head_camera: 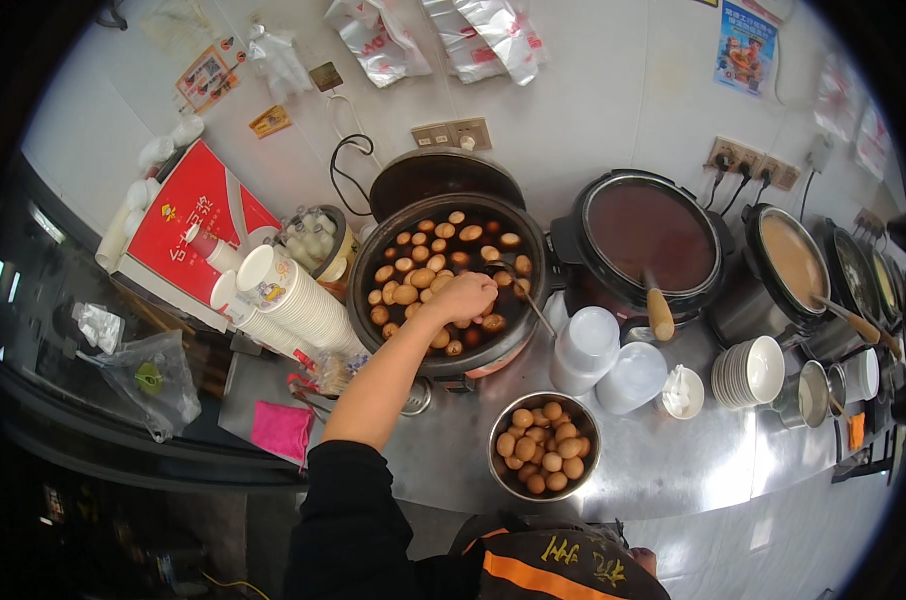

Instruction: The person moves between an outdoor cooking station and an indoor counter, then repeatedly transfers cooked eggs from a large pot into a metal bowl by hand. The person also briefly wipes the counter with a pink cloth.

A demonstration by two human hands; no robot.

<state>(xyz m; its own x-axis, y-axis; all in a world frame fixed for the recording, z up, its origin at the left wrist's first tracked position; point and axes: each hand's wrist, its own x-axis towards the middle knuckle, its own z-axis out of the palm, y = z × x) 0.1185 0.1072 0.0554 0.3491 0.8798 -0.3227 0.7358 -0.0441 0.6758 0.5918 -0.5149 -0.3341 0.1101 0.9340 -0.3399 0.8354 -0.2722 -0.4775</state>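
My left hand [464, 298] reaches into a round dark pot [361, 300] of brown liquid filled with many eggs [423, 277]. Its fingers curl downward among the eggs; whether they grip one is hidden. Just right of the fingers, a metal ladle [540, 315] leans against the pot's rim. In front of the pot stands a steel bowl [495, 474] heaped with brown eggs [546, 448]. Only a small part of my right hand [644, 561] shows low at the right, beside my dark apron [528, 559] with an orange stripe.
Stacked paper cups [303, 307] and a red box [186, 217] stand left of the pot. To the right are a cooker of dark red liquid [648, 232], clear plastic containers [588, 345] and stacked white bowls [760, 371]. A pink cloth [282, 429] lies at the counter's left.
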